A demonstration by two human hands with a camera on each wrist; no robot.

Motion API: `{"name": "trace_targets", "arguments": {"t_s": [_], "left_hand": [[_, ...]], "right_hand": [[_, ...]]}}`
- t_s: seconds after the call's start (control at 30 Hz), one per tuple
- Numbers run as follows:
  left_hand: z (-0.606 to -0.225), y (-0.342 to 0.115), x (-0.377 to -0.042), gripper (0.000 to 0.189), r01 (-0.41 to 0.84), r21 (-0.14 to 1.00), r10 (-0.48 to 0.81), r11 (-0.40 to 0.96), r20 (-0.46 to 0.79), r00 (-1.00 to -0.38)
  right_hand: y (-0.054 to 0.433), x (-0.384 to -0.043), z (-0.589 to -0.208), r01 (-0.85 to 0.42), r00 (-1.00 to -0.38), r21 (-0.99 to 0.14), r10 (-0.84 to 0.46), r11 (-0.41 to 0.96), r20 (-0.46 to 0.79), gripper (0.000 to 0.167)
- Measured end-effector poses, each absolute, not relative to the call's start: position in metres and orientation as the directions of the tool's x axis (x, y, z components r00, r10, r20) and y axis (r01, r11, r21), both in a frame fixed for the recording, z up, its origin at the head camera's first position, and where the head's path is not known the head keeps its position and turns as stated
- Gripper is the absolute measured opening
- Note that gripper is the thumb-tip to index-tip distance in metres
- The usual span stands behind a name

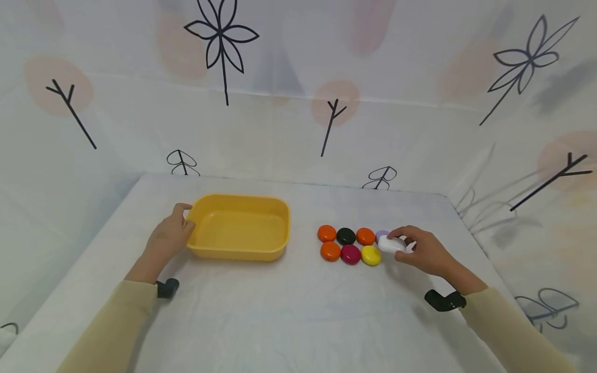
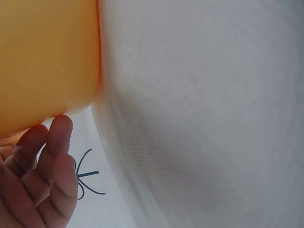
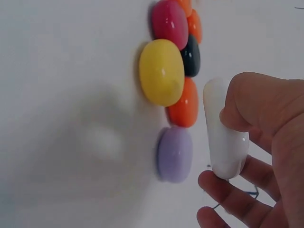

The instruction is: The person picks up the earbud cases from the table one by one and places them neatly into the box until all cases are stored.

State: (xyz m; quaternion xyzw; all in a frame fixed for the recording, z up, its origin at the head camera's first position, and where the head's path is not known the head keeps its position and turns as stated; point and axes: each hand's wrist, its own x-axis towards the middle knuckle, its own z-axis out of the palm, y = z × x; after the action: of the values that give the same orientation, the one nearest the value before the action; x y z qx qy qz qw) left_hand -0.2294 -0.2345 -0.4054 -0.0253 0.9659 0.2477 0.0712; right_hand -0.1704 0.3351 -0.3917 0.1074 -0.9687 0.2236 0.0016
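Observation:
My left hand (image 1: 169, 237) holds the left end of a yellow rectangular plastic tray (image 1: 240, 255), thumb and fingers at its rim. In the left wrist view, fingertips (image 2: 61, 126) touch the tray's outer wall. On the right, my right hand (image 1: 425, 253) pinches a glossy white rounded piece (image 1: 391, 244) between thumb and fingers, raised off the table. Just beyond it lies a light purple piece (image 3: 175, 154), partly hidden in the head view. Glossy rounded pieces lie grouped left of this hand: yellow (image 1: 371, 255), crimson (image 1: 351, 254), black (image 1: 346, 236) and three orange, including one (image 1: 366, 236) beside the purple.
A white cloth covers the table (image 1: 280, 321). Behind it hangs a pale fabric backdrop (image 1: 261, 134) printed with dark line plants and peach blots. Between the tray and the coloured pieces runs a strip of bare cloth. Dark bands (image 1: 445, 300) circle both wrists.

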Motion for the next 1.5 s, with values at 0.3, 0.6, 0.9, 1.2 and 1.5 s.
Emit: {"name": "trace_targets", "arguments": {"t_s": [0.3, 0.6, 0.9, 1.2, 1.5], "left_hand": [[-0.406, -0.235, -0.229, 0.059, -0.077, 0.477, -0.01, 0.876, -0.142, -0.99], [-0.407, -0.236, -0.23, 0.059, -0.074, 0.477, -0.01, 0.876, -0.136, -0.991], [-0.409, -0.238, -0.233, 0.059, -0.075, 0.47, -0.007, 0.88, -0.144, -0.989], [-0.41, -0.236, -0.234, 0.059, -0.074, 0.475, -0.004, 0.877, -0.147, -0.989], [-0.406, -0.235, -0.231, 0.058, -0.08, 0.456, -0.017, 0.887, -0.142, -0.99]], "right_hand": [[0.348, -0.162, -0.401, -0.192, -0.979, -0.431, -0.204, 0.882, 0.02, 0.037], [0.353, -0.159, -0.408, -0.186, -0.978, -0.433, -0.206, 0.882, 0.0, 0.035], [0.352, -0.16, -0.415, -0.18, -0.977, -0.432, -0.211, 0.884, -0.024, 0.034], [0.354, -0.162, -0.422, -0.183, -0.979, -0.432, -0.202, 0.883, 0.002, 0.028], [0.357, -0.166, -0.425, -0.221, -0.971, -0.433, -0.236, 0.874, 0.02, 0.027]]}}
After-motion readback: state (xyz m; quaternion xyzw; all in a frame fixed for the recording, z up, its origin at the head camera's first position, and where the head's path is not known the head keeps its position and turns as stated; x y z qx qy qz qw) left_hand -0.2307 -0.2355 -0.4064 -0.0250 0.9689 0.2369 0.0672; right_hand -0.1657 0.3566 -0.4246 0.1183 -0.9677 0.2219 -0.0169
